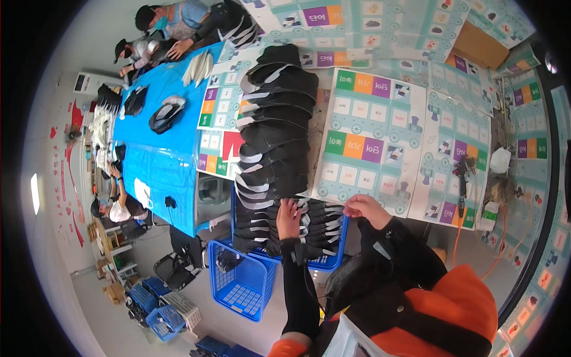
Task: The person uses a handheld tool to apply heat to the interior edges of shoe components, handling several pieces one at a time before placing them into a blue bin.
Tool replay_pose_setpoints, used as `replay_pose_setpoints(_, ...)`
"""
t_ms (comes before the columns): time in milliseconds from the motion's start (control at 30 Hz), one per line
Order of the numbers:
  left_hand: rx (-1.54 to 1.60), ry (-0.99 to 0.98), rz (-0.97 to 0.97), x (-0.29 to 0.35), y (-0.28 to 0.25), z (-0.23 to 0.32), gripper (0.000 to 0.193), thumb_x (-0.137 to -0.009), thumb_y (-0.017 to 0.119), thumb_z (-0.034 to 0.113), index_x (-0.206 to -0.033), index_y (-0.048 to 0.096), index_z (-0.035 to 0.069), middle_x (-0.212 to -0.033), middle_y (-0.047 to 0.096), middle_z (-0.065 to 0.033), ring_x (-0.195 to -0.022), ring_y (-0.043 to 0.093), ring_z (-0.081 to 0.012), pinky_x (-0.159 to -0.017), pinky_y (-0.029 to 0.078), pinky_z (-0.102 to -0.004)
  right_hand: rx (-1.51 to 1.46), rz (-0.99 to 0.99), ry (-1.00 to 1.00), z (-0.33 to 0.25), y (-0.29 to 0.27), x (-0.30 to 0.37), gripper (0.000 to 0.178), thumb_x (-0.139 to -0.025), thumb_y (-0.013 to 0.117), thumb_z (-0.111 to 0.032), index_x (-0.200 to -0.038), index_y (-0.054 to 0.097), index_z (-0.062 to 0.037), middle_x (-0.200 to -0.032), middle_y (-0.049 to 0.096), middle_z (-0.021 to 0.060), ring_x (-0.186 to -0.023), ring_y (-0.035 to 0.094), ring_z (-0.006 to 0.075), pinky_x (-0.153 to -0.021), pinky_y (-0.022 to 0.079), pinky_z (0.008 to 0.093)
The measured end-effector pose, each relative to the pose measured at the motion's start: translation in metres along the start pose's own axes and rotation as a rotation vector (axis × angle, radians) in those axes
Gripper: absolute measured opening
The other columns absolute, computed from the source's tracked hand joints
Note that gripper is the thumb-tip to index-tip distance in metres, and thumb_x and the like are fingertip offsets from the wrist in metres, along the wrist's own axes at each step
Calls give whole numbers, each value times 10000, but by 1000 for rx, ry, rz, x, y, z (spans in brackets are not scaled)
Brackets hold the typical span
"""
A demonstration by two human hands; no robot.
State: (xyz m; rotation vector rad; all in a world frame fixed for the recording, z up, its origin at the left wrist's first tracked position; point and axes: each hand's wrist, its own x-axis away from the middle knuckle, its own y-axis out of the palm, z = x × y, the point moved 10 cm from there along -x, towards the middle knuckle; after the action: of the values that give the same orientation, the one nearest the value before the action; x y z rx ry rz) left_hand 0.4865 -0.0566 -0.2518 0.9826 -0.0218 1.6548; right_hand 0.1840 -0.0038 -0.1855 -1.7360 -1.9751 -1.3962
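Observation:
A long row of overlapping black fabric pieces with pale edges [276, 128], shaped somewhat like shoe uppers, runs away from me along the worktable. More black pieces [324, 229] lie packed in a blue basket [340, 238] below the table's near edge. My left hand [289, 220] rests where the row meets the basket, its fingers stretched out over the black pieces. To its right, at the near edge of the printed boards, my right hand [367, 209] is closed with fingertips together. Whatever it may pinch is too small to make out.
White printed boards [369, 152] cover the worktable. A black hand tool [461, 178] with an orange hose lies at the right. An open blue basket [241, 285] stands on the floor. Across a blue-covered table [157, 137], several people work beside similar black pieces.

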Motion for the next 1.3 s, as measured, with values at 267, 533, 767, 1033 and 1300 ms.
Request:
replay_pose_setpoints(267,152,-27,140,-35,26,-31,362,-1004,650,463,-983,536,120,-882,580,-1,-940,598,-193,-784,489,-325,968,133,-619,-63,80,-50,215,-908,696,-178,-1055,644,-31,-940,699,112,-872,680,323,-783,553,386)
replay_pose_setpoints(533,-15,51,186,-22,28,4,323,-1002,698,314,-869,521,80,-734,596,-38,-636,556,-141,-589,467,-279,1551,319,-911,-84,171,-104,231,-817,693,-123,-1003,570,-64,-959,579,135,-922,649,345,-738,540,471)
replay_pose_setpoints(767,65,148,128,86,0,47,135,-1044,604,228,-976,623,113,-814,598,-9,-734,576,-160,-668,495,-308,1430,283,-790,-78,135,-123,210,-833,699,-112,-991,581,-39,-1002,607,162,-855,677,360,-722,558,473)
replay_pose_setpoints(1033,748,-254,-33,199,15,2,206,-1044,592,158,-1093,639,-37,-1040,718,-144,-891,699,-212,-847,613,-308,1132,-289,-675,-45,212,97,955,-803,851,-178,-1586,308,-112,-1615,235,167,-1425,410,336,-1085,479,430)
replay_pose_setpoints(1300,358,-560,-395,240,148,-48,156,-1046,598,153,-1082,638,7,-1031,724,-104,-1055,690,-258,-915,585,-345,1346,345,-746,-77,118,158,800,-798,632,10,-1523,406,-242,-1574,357,226,-1102,638,475,-901,553,486)
